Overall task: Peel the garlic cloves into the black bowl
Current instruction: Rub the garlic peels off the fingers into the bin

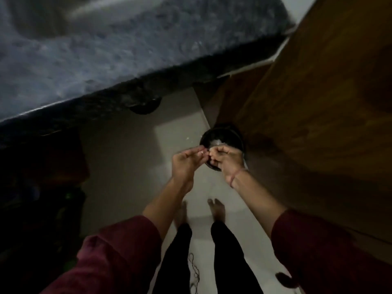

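A black bowl [220, 135] sits at the edge of the brown wooden surface [318, 102], with something pale inside it. My two hands meet just in front of the bowl's near rim. My left hand [186, 162] pinches a small pale garlic clove [202, 153] at its fingertips. My right hand [224, 158] has its fingers curled at the same clove and covers the bowl's near side. The scene is dim and blurred, so the clove's skin is hard to make out.
A dark speckled stone counter [106, 49] runs across the upper left, its edge overhanging the pale tiled floor [131, 166]. My bare feet [216, 211] and black trousers stand below the hands. A thin string [194, 268] lies on the floor.
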